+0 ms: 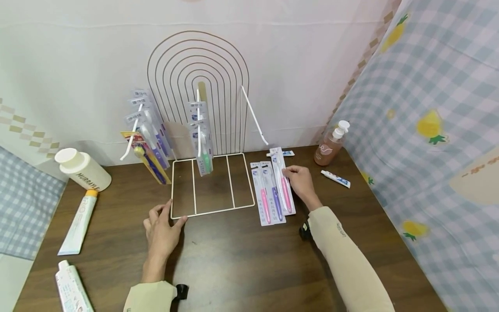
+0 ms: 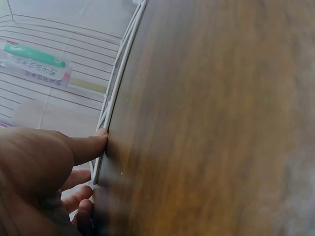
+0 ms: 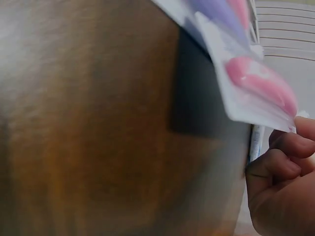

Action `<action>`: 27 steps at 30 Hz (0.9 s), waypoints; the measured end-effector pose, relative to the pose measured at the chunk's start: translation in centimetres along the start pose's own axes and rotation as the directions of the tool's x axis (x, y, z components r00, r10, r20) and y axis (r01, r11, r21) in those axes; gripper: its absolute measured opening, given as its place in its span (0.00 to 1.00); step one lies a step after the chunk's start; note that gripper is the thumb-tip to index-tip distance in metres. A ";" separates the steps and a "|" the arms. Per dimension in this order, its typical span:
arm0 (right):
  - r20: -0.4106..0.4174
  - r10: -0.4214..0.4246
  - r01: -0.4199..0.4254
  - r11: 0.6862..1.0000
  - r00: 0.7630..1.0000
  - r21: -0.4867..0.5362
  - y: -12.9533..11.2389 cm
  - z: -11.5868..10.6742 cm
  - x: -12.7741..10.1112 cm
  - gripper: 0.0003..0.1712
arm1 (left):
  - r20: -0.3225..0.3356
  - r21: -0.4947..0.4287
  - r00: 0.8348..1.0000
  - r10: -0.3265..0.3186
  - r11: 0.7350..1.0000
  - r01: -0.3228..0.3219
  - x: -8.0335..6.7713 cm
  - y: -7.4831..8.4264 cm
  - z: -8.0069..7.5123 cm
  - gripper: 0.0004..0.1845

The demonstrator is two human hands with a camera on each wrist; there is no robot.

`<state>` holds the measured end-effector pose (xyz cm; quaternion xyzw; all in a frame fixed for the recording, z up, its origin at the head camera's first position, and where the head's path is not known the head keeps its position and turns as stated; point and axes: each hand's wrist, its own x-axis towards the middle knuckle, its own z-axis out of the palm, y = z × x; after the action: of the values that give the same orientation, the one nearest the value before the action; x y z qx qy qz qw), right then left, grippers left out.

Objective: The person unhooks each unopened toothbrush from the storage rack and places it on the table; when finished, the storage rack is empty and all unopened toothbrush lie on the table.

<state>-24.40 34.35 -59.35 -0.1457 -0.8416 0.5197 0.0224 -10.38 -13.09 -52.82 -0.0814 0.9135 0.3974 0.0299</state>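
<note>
- The pink toothbrush pack [image 1: 285, 184] lies right of centre in the head view, rightmost of three blister packs side by side on the wooden table [image 1: 241, 264]; its right edge is lifted off the wood, as the shadow beneath it in the right wrist view suggests.
- The right hand [image 1: 302, 182] pinches that raised edge with curled fingers [image 3: 290, 145], thumb side hidden, so the pack tilts up rather than lying flat; a grip at the edge seems chosen because the flat card offers nothing else to catch.
- Its neighbours, the purple toothbrush pack [image 1: 274, 190] and another pink one [image 1: 263, 195], lie flat and touch or slightly overlap it, lined up just beside the rack as if queued.
- The white wire display rack [image 1: 212, 184] stands at centre, its arched back against the wall; packs already hang on the left hook [image 1: 146, 134] and the middle hook [image 1: 202, 138], while the right hook [image 1: 254, 116] juts out bare.
- The left hand [image 1: 161, 229] rests on the table at the rack's lower left corner, fingers straight and gripping nothing, a fingertip [image 2: 96, 145] pressed against the base wire, probably to steady the light frame.
- Further out: a pump bottle [image 1: 331, 145] and small tube [image 1: 335, 178] at the right, a white jar [image 1: 82, 169] and two toothpaste tubes [image 1: 78, 223] at the left.
</note>
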 end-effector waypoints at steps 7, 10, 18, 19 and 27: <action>0.023 0.021 -0.020 0.999 1.000 -0.048 -0.3 0.0 -1.7 0.15 | 0.035 0.013 0.999 -0.024 1.000 0.024 0.1 0.4 -0.3 0.42; 0.025 0.038 -0.037 0.998 0.999 -0.057 -0.3 0.0 -2.0 0.16 | 0.042 0.013 0.999 -0.026 1.000 0.025 0.1 0.5 -0.4 0.42; 0.036 0.056 -0.051 0.990 0.998 -0.132 -0.4 0.0 -2.5 0.17 | 0.003 -0.003 1.000 -0.007 1.000 0.007 0.0 0.2 -0.1 0.41; 0.038 0.061 -0.056 0.989 0.997 -0.137 -0.5 0.0 -2.5 0.17 | 0.000 -0.005 1.000 -0.006 1.000 0.006 0.0 0.2 0.0 0.41; 0.050 0.099 -0.089 0.981 0.994 -0.174 -0.5 -0.2 -2.5 0.17 | 0.009 -0.006 1.000 -0.009 1.000 0.009 0.0 0.3 -0.1 0.42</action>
<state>-22.10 33.65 -58.54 -0.1715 -0.8756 0.4498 -0.0396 -10.42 -12.95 -52.59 -0.0838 0.9119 0.4002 0.0354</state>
